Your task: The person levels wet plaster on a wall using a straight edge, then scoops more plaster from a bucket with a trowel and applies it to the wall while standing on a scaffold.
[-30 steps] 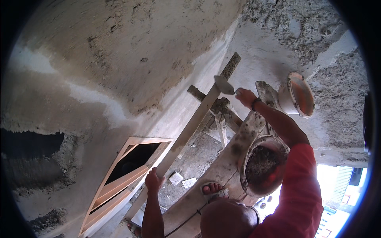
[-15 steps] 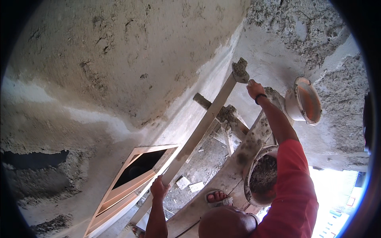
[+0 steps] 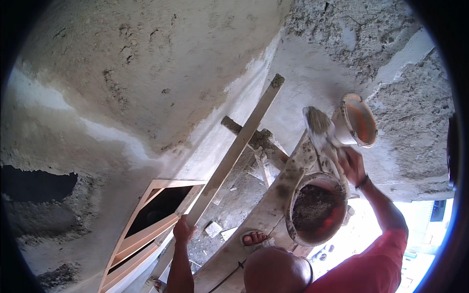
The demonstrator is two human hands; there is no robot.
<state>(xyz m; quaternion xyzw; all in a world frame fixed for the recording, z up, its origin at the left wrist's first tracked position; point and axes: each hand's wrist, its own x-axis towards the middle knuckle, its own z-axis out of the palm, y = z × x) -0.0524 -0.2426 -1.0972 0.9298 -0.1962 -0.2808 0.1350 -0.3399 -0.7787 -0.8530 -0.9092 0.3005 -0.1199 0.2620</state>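
- my left hand (image 3: 183, 229) is wrapped around the lower part of the long straightedge board (image 3: 234, 151), which leans steeply up against the plastered wall (image 3: 146, 73), its top end near the corner.
- my right hand (image 3: 352, 165) is closed on the handle of a trowel (image 3: 317, 124); the blade points up and left, above the mortar pan (image 3: 315, 207) and just beside the small orange-lined bucket (image 3: 359, 119).
- the pan sits on the scaffold plank (image 3: 264, 215), holding grey mortar; my sandalled foot (image 3: 254, 238) rests on that plank just left of it.
- a wooden window frame (image 3: 151, 219) is set in the wall below, by the board's lower end.
- as i judge it, this is the loading step: i'd dip the blade into the middle of the pan, take a modest scoop, and keep the blade level so nothing slides off.
- i'd keep the left grip firm, so the board stays flat to the wall and doesn't slip down toward the frame.
- footing is narrow here; i'd move the trowel arm only, no leaning.
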